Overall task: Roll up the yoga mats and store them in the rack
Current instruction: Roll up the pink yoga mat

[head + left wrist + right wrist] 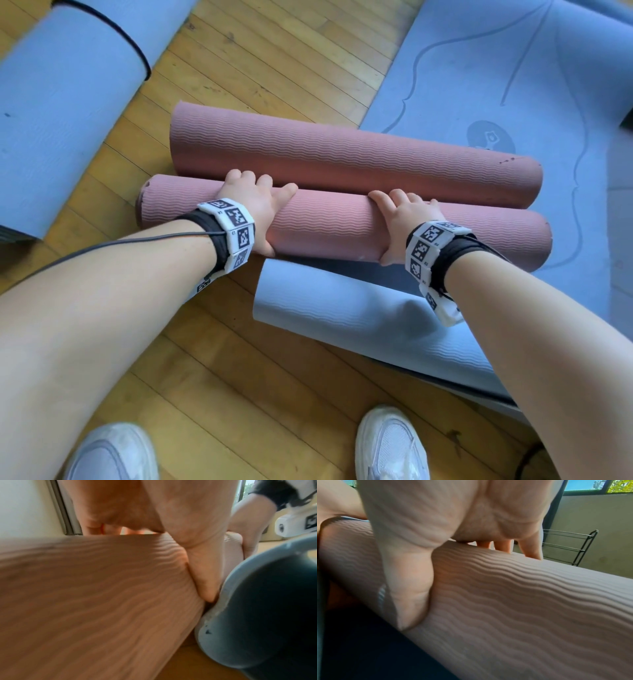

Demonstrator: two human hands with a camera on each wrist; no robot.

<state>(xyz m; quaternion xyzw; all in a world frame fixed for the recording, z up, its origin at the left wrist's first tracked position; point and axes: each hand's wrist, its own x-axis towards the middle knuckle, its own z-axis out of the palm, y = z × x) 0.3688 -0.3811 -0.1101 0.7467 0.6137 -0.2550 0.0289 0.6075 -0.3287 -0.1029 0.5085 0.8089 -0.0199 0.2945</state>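
**Both hands clamped on the near pink roll**

Grip: left hand (255,205) and right hand (406,219) each wrapped over the near rolled pink ribbed foam yoga mat (335,226). Fingers go over the top and far side, thumbs tuck under the near side. Left thumb (204,574) presses into the ribbing; right thumb (409,588) does the same. Neither hand slack.

Axis: the roll's long axis runs straight across the grip, left to right. Hands sit apart around its middle, the left somewhat nearer its end than the right, both ends overhanging. Equal reach for both arms. Judgement: a level two-hand lift is what the next move calls for.

Just beyond the fingers: a second rolled pink ribbed mat (342,150), parallel and touching the held one. Under the thumbs, on the body side: a light blue mat (359,318) with a curled-up edge. Farther past the right hand: a flat grey-blue mat with printed lines (513,68). Off past the left hand: a rolled blue mat with a black strap (61,92). Wooden plank floor (274,394) beneath; white shoes (390,445) nearest the body.

Views: only the right wrist view shows the black wire rack (573,546), standing beyond the fingertips against the wall. Judgement: the carry goes forward, over the far roll. The head view misses the rack but alone shows the whole roll.
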